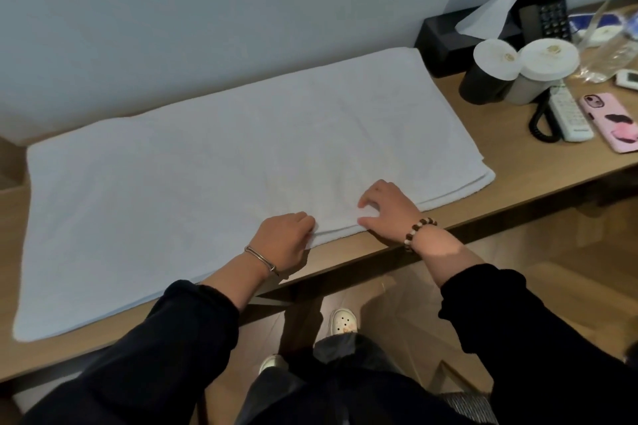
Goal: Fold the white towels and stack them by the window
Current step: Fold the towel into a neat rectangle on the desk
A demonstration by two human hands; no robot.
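Observation:
A large white towel (214, 162) lies flat along the wooden desk (511, 166), folded in layers, its layered edges showing at the front right. My left hand (284, 238) grips the towel's near edge at the middle, fingers curled into the fabric. My right hand (386, 209) rests on the towel just to the right, fingers bent down onto the cloth and thumb along the near edge. No window is in view.
Right of the towel stand a black tissue box (445, 41), two lidded cups (493, 72), a black desk phone (549, 10), a white remote (569, 114), a pink phone (612, 121) and plastic wrap. A wall runs behind the desk. Wooden floor lies below.

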